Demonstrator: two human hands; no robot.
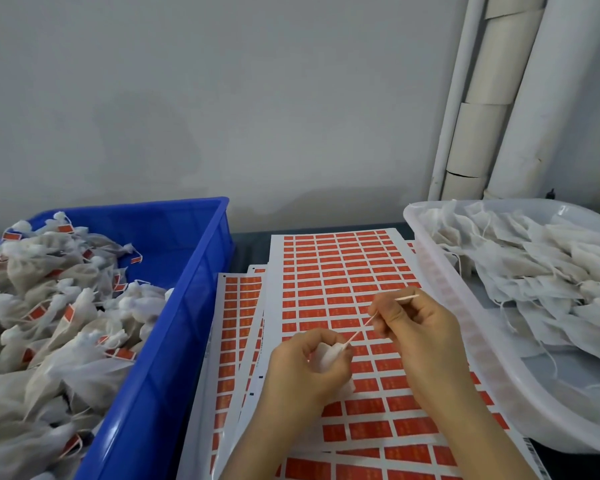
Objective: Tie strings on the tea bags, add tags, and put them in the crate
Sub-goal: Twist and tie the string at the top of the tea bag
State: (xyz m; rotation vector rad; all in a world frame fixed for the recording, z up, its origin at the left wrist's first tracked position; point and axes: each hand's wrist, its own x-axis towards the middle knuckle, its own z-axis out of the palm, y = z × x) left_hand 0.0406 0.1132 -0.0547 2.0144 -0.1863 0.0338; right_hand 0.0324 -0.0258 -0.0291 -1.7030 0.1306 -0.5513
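1. Left hand (305, 368): fingers curled round a white tea bag (326, 355), held above the red tag sheets (326, 271).
2. Right hand (413, 327): fingertips pinching its string (361, 329), taut.
3. Blue crate (174, 306) left, holding tagged bags.

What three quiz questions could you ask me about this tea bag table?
1. True or false: the tagged tea bags lie in the blue crate.
2. The left hand grips a tea bag. What does the right hand pinch? A the string; B scissors; C a spoon.
3. Fill in: the untagged bags lie in the ___ tray.
Key: 1 true; 2 A; 3 white.
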